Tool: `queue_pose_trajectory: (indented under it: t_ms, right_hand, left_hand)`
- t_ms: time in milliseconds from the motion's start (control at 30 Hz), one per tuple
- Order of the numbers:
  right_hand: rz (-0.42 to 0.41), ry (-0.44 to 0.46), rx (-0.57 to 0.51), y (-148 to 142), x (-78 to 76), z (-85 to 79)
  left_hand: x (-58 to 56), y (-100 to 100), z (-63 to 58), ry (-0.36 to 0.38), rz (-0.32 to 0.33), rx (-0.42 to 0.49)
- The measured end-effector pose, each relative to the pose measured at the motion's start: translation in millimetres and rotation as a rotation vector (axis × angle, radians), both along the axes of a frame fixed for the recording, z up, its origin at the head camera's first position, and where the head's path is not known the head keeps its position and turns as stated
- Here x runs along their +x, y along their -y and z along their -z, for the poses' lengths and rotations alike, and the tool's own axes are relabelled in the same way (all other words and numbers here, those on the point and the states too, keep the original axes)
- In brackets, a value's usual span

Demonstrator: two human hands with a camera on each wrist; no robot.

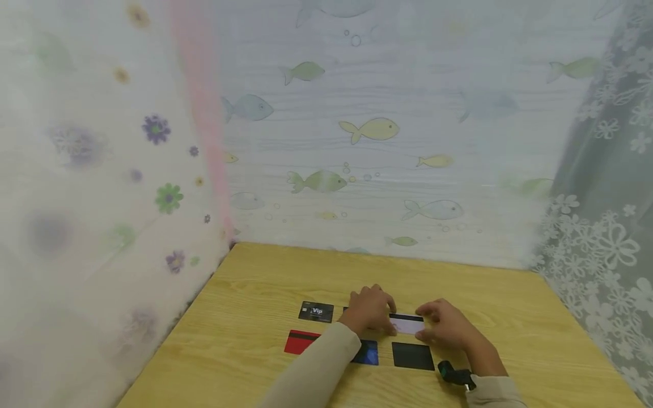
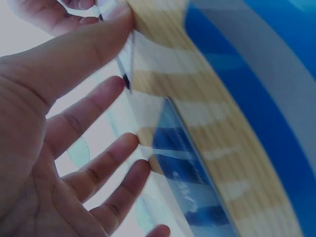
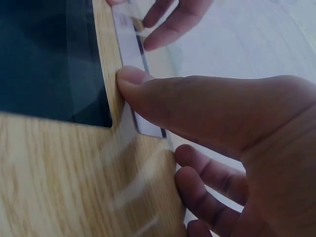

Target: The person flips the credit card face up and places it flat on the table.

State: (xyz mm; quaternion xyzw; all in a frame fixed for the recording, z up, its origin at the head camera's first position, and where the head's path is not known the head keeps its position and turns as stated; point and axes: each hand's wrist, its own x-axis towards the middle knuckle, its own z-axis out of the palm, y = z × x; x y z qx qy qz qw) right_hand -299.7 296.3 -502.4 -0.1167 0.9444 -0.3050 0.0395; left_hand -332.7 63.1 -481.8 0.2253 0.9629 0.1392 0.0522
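A white card with a black stripe along its far edge lies on the wooden table, between the two hands. At its left end my left hand pinches it, thumb on the near edge and fingertips at the far one. My right hand grips the right end the same way; the right wrist view shows the thumb on the near edge of the card. Just nearer lies a plain black card. Another dark card is mostly hidden behind the left hand.
Left of the hands lie a black card marked "Vip" and a red card with a dark stripe. The left sleeve partly covers a blue card. Patterned curtains hang around the table. A black device sits at the right wrist.
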Motion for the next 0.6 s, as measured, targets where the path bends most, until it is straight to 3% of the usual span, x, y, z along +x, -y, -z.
queue_pose_trajectory:
  t_ms: [167, 600]
  right_hand:
    - [-0.011, 0.003, -0.019, -1.0, 1.9, 2.1]
    - [-0.006, 0.018, -0.037, -4.2, 1.2, 2.1]
  left_hand:
    - [0.5, -4.7, -1.7, 0.044, -0.043, 0.004]
    - [-2.9, -3.5, -3.7, 0.113, -0.048, 0.071]
